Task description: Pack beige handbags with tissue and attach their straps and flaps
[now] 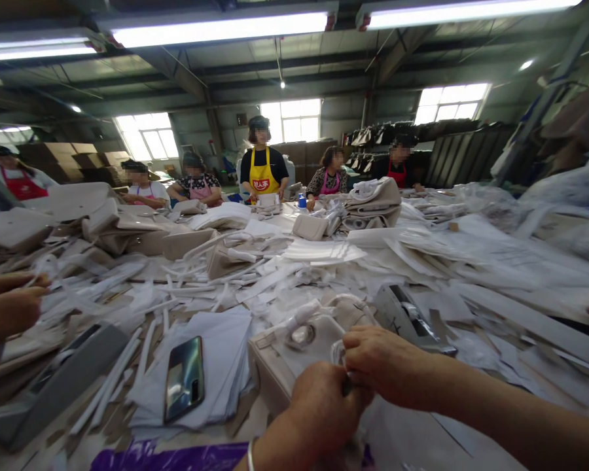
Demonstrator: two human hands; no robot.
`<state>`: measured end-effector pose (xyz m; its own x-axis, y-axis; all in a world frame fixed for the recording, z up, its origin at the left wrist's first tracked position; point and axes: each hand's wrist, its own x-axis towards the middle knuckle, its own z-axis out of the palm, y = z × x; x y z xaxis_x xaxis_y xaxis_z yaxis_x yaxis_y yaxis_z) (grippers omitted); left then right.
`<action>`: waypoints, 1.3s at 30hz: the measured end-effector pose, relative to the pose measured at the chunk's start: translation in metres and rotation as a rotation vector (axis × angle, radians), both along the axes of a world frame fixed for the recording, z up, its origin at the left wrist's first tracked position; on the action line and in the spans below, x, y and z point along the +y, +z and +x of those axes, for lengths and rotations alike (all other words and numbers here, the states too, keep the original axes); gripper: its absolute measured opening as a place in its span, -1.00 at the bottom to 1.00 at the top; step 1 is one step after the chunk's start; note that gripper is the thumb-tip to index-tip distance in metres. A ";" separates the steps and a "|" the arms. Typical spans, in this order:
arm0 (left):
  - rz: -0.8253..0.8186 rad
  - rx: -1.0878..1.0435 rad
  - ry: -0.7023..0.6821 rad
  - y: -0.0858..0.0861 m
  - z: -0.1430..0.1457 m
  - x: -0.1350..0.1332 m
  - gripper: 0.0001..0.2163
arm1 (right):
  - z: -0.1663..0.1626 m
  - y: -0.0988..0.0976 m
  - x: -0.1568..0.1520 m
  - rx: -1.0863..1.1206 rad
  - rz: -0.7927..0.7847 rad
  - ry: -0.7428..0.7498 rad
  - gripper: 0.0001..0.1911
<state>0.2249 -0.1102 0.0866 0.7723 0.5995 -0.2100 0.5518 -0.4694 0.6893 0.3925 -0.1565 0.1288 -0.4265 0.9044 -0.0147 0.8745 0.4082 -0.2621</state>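
My left hand (321, 409) and my right hand (385, 366) meet at the bottom middle, both closed in a pinch on a small clear wrapped part (338, 353) at the edge of a beige handbag (294, 347). The bag lies on the table just beyond my fingers, with a white paper-wrapped handle and a round metal ring on its front. What sits inside the pinch is mostly hidden by my fingers. A silver bangle circles my left wrist.
A phone (184, 378) lies on a stack of white paper (211, 373) to the left. A grey flat box (53, 386) sits further left. Another person's hands (10, 304) work at the left edge. Several aproned people stand behind the littered table (324, 261). Purple plastic (167, 456) lies at the near edge.
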 end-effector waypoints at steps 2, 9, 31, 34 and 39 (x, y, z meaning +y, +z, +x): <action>-0.008 -0.007 -0.011 -0.001 0.000 0.001 -0.62 | 0.002 -0.007 0.000 0.007 0.038 0.035 -0.91; -0.009 0.038 -0.061 0.005 0.003 0.004 -0.59 | 0.003 -0.022 -0.015 0.018 0.275 0.090 -0.88; -0.286 -0.128 -0.152 0.012 0.000 0.016 -0.73 | 0.003 -0.063 -0.057 0.117 0.826 -0.111 -0.69; -0.329 -0.149 -0.187 0.013 0.000 0.017 -0.72 | 0.002 -0.065 -0.057 0.126 0.849 -0.121 -0.71; -0.267 -0.121 -0.159 0.011 0.003 0.015 -0.68 | 0.000 -0.068 -0.065 0.103 0.843 -0.169 -0.72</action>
